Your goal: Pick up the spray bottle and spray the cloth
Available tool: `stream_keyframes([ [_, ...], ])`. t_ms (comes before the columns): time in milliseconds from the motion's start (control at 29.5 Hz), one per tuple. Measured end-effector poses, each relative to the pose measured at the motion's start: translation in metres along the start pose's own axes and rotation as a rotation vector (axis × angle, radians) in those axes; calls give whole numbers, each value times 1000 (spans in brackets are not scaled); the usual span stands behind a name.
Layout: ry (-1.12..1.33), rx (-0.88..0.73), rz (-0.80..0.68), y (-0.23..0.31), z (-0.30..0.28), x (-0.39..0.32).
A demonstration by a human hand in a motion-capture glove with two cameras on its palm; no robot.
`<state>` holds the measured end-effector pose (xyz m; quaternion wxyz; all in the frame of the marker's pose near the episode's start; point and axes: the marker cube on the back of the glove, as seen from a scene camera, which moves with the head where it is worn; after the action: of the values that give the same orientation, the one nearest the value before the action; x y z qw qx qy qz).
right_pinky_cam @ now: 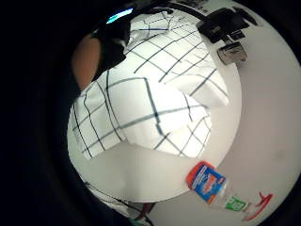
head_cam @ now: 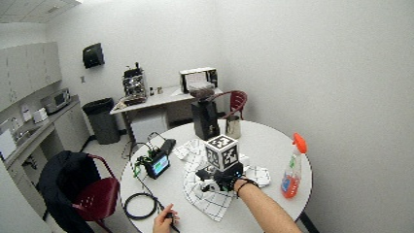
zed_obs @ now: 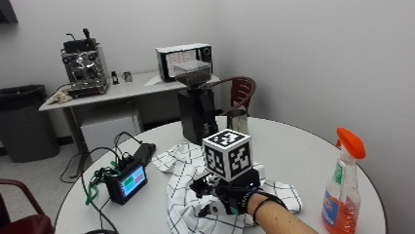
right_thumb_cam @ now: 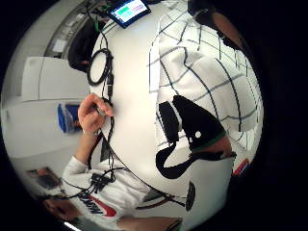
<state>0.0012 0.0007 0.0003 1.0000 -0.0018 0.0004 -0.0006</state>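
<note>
Right hand (zed_obs: 227,197) hovers over the cloth (zed_obs: 185,195), palm down, forearm reaching in from the near edge of the round table (zed_obs: 292,146). Can't tell the finger state: the outside views hide the fingers under the glove hardware, and neither palm view shows them curled around anything; nothing looks held. The cloth (right_pinky_cam: 150,103) fills most of the little-finger palm view, so the palm is close above it; it's a white checked cloth lying rumpled with folds, spread mid-table, likely laid out as the spray target. The spray bottle (zed_obs: 342,187) stands upright just beside the cloth toward the person's right, near the table edge, orange trigger head on top, orange liquid in the lower part, untouched. It also shows at the rim of the little-finger palm view (right_pinky_cam: 221,190), so it sits on that side of the hand, a short sideways reach away. My read: pick-up not started; next step is to move right and wrap the bottle neck under the trigger. Risk: bottle is tall and near the edge, a sideways knock could tip it. The bare left hand (head_cam: 165,222) rests at the near table edge by a black cable coil (head_cam: 138,205), away from the task. Further back a small screen device (zed_obs: 127,181) sits left of the cloth, and a black grinder (zed_obs: 198,109) and metal cup (zed_obs: 237,120) stand beyond it, clear of the reach path.
</note>
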Motion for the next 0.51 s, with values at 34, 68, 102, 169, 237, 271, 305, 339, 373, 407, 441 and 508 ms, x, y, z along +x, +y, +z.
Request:
stream_keyframes([
  [34,1,-1,0,0,0,0],
  [68,2,-4,1,1,0,1],
  [102,4,-7,2,1,0,2],
  [169,7,-12,3,2,1,4],
  [237,5,-15,3,3,3,5],
  [271,4,-16,3,4,4,5],
  [305,2,-18,4,5,6,6],
  [339,0,-20,4,6,8,7],
  [373,-3,-23,5,7,10,8],
  [407,-6,-25,6,8,12,9],
  [441,-11,-28,7,10,14,10],
  [508,-20,-34,8,15,18,12],
])
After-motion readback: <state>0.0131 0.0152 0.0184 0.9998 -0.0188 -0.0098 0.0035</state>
